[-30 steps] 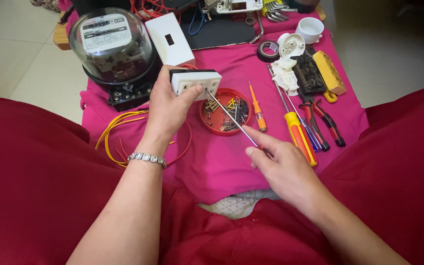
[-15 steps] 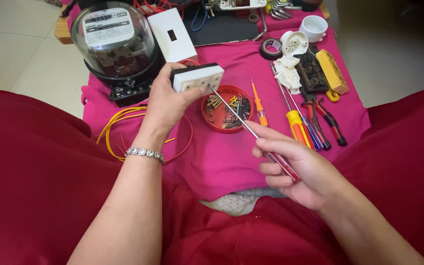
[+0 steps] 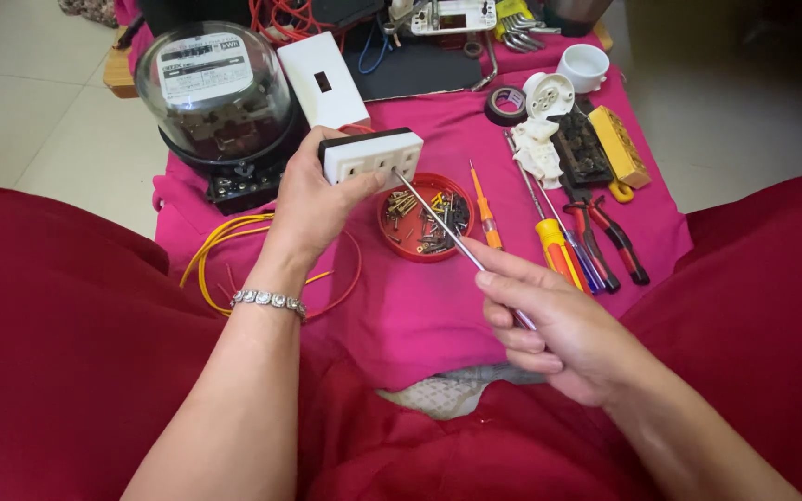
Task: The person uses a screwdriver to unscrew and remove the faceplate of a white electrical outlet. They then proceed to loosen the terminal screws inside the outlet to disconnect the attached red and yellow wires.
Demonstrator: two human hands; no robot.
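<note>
My left hand grips a white and black socket block, held above a pink cloth. A thin screwdriver lies in my right hand, pinched between the fingers. Its metal tip touches the block's lower face. Just beneath the shaft sits a red lid holding several small screws. A silver bracelet circles my left wrist.
A glass-domed electric meter stands at the back left with a white switch plate beside it. Yellow and red wires coil at left. Screwdrivers and pliers lie at right, with white fittings, a tape roll and a yellow block behind.
My right hand has slid back along the screwdriver toward me. The left hand keeps the socket block in about the same place with the tip against it.
</note>
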